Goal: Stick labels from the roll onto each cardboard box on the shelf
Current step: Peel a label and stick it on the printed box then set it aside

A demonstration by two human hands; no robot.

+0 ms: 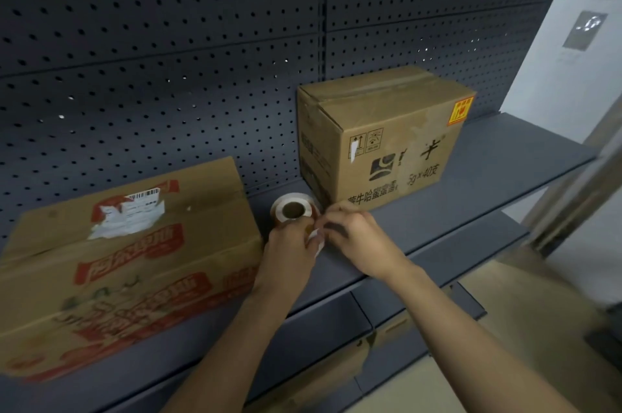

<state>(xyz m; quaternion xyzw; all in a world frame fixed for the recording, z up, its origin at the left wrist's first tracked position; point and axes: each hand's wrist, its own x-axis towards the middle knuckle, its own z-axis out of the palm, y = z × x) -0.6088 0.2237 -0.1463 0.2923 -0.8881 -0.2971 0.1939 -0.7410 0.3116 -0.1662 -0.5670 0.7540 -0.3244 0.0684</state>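
Grey shelf (488,170), label roll (293,210) in grip of both hands (292,246) (358,237)

A dark perforated back panel (168,59) rises behind the grey metal shelf (488,177). A white panel (555,86) stands at the right, above pale beige floor (538,305).

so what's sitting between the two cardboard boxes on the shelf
The label roll sits on the shelf between the red-printed box and the taller box. The left hand and right hand pinch at its loose end. Head view.
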